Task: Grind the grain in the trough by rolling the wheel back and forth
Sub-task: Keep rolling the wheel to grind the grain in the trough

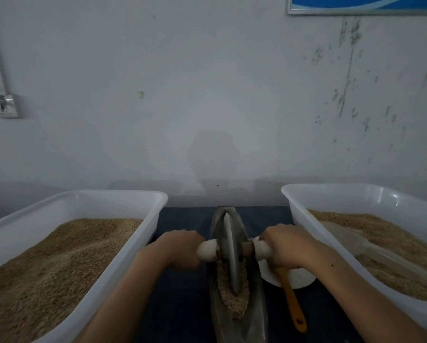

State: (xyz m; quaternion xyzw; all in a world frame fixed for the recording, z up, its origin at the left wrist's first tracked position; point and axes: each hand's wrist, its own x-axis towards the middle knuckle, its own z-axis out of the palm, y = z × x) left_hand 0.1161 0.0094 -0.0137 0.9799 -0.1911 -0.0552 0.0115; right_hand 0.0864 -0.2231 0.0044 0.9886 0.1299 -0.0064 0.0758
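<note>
With the left hand (180, 251) and right hand (285, 246) each grasping an axle handle, the wheel (231, 253) stands in the trough (257, 315) at the bench's centre; uneven pressure risks tilting it, spilling grain (234, 303) over the rim.

Both hands grip the wheel's axle, one on each side.

The left hand (180, 251) curls its fingers over the axle stub left of the wheel (231, 253); the right hand (285, 245) wraps the stub on the wheel's right. Both bare forearms reach toward the wheel from the near side, wrists level and knuckles up.
</note>
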